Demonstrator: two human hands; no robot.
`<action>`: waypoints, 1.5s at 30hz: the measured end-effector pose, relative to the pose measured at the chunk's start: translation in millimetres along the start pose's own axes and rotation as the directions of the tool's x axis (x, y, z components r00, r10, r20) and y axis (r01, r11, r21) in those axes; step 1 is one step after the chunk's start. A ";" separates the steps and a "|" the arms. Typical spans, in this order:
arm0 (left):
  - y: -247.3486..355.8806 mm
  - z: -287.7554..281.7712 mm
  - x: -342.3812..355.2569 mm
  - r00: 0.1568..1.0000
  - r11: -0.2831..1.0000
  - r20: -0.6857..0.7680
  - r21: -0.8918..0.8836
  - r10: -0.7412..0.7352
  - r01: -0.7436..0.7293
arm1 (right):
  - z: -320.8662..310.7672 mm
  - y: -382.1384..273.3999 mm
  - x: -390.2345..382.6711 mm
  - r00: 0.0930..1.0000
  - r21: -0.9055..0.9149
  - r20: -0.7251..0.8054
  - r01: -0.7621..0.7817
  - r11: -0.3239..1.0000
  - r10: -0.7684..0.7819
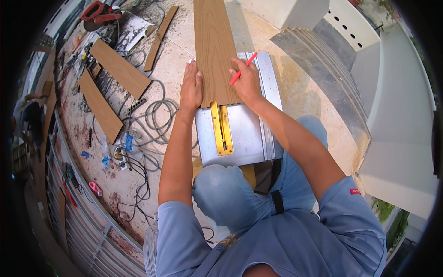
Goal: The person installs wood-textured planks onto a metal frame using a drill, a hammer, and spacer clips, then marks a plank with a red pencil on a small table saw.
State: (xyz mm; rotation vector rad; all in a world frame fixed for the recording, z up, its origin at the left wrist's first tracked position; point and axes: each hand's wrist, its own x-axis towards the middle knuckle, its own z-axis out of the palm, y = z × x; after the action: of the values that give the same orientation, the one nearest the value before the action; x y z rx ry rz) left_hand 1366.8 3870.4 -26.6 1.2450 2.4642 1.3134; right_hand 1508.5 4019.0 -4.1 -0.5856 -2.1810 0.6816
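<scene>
A long brown wood-grain plank (216,51) lies on the silver table of a table saw (247,138), its near end at the yellow insert plate (222,129). My left hand (191,87) rests along the plank's left edge with its fingers stretched forward, gripping nothing. At the right edge, my right hand (248,83) is closed around a red pencil (243,68), while its fingers touch the plank. Most of the saw blade is hidden at the insert; I cannot tell how far it stands up.
Several cut planks (121,68) lie on the floor at left, among tangled black cables (159,115). A red power saw (99,15) sits at the far left. Grey steps (323,60) rise at right. Beyond the metal railing (99,231), another person (32,115) is partly visible.
</scene>
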 end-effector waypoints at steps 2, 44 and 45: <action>0.2 0.0 -1.3 1.000 1.000 -0.002 -0.001 0.000 0.000 | -0.8 -1.7 -2.3 1.000 -0.025 -0.023 0.011 1.000 -0.011; 8.9 -2.2 -17.2 1.000 1.000 0.004 0.018 0.013 -0.013 | -9.8 -6.7 -16.4 0.999 0.004 0.023 -0.037 0.999 0.037; 7.3 -2.3 -17.3 1.000 1.000 -0.003 0.018 0.019 -0.018 | -9.7 -7.8 -16.1 0.999 0.006 0.024 -0.036 0.999 0.036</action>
State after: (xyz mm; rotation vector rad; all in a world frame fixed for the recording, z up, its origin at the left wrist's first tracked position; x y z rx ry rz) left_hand 1381.8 3859.1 -24.7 1.2736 2.4782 1.3016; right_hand 1524.2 4006.3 -2.2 -0.6171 -2.1944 0.7181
